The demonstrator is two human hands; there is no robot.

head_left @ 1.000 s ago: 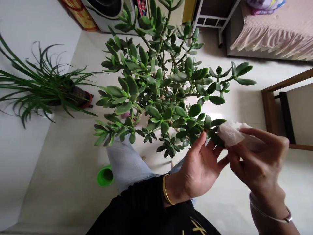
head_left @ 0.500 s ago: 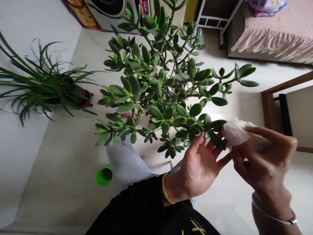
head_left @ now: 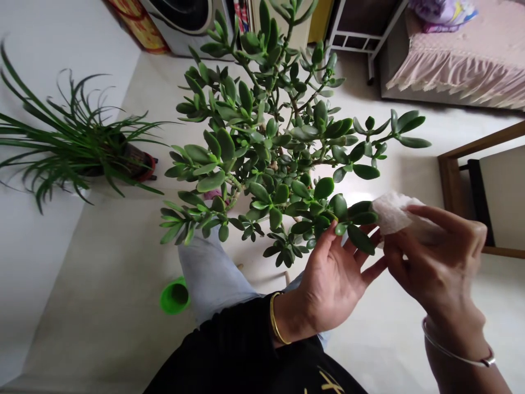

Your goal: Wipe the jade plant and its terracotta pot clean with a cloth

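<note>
Grip of right hand (head_left: 435,268) pinched on white tissue (head_left: 391,213), touching jade leaf (head_left: 361,239); left hand (head_left: 336,279) open, cupped beneath

Pale floor (head_left: 102,317), white wall (head_left: 36,33), bed (head_left: 459,60), wooden frame (head_left: 450,180)

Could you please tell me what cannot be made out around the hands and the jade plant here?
Head view only:
White tissue: largely covered by the right hand's fingers.
Left hand: jade plant leaves overlap its fingertips, so pinching or propping is unclear.
Washing machine: cut off by the top edge.
</note>
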